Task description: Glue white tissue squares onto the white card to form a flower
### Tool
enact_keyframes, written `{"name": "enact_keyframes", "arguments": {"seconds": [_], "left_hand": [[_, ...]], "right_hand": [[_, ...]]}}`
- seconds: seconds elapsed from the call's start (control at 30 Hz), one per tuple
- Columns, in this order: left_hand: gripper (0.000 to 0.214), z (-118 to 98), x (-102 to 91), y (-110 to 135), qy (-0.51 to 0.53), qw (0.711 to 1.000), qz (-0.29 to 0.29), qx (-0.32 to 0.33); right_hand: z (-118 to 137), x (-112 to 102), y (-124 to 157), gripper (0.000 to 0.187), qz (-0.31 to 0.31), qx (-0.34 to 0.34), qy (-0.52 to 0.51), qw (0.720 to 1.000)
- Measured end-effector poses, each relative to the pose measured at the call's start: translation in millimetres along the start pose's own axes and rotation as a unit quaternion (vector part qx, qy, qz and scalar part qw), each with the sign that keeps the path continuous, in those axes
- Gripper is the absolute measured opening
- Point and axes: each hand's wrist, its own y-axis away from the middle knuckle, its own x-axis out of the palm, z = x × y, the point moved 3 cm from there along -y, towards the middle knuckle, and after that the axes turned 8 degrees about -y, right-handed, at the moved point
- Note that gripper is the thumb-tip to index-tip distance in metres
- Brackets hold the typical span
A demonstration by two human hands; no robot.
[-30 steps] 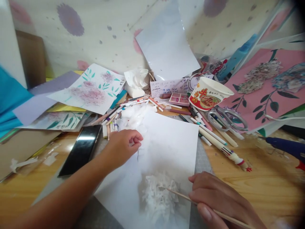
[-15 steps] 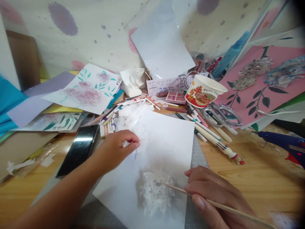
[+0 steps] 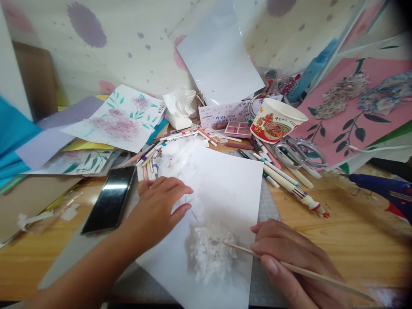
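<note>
My right hand (image 3: 289, 257) pinches a thin wooden stick (image 3: 317, 271). Its tip touches a ruffled cluster of white tissue pieces (image 3: 214, 257) on the white paper sheet (image 3: 234, 189). Over the sheet's left side, my left hand (image 3: 164, 204) has thumb and fingers apart, with nothing visible between them. Just beyond that hand lies a loose pile of white tissue scraps (image 3: 180, 154). Under the sheet shows a grey cutting mat (image 3: 272, 210).
A black phone (image 3: 111, 199) lies by my left forearm. Behind the sheet are several pens and markers (image 3: 280, 174), scissors (image 3: 299, 154) and a paper bowl (image 3: 277, 122). On the right is a blue glue gun (image 3: 383, 186). Flower pictures (image 3: 119, 118) lean at the left.
My left hand has gone from a pinch to spread fingers. The stick's tip stays at the tissue cluster, and the right hand has hardly moved.
</note>
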Motion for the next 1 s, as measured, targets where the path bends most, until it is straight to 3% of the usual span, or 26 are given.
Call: {"name": "enact_keyframes", "arguments": {"seconds": [0.17,0.4,0.5,0.6,0.7,0.8,0.9,1.0], "left_hand": [[0.028,8.7,7.8,-18.9,-0.024,0.996,0.023,-0.082],[0.013,7.2,14.6,-39.0,0.004,0.996,0.036,-0.081],[0.012,7.7,6.8,-40.6,0.038,0.996,0.028,-0.078],[0.018,14.7,-9.3,-34.5,0.060,0.994,-0.026,-0.087],[0.023,20.5,-15.1,-28.8,0.088,0.995,0.012,-0.040],[0.029,26.1,-9.9,-32.8,0.074,0.995,0.056,-0.045],[0.031,29.2,-3.8,-48.3,0.026,0.994,0.019,-0.102],[0.025,28.0,4.6,-66.6,0.001,0.993,0.024,-0.118]], "right_hand": [[0.0,-0.7,0.0,0.013,-0.011,-0.003,0.002,1.000],[1.2,-0.5,0.9,0.013,-0.017,0.008,0.006,1.000],[0.9,-0.3,1.4,0.015,-0.018,0.016,0.007,1.000],[1.0,0.1,1.8,0.016,-0.019,0.024,-0.004,1.000],[1.1,0.6,1.6,0.015,-0.017,0.028,-0.020,0.999],[0.8,0.7,1.1,0.014,-0.017,0.022,-0.020,0.999],[0.8,0.2,0.2,0.014,-0.022,0.009,-0.002,1.000],[0.6,0.4,-0.8,0.015,-0.019,0.004,-0.002,1.000]]}}
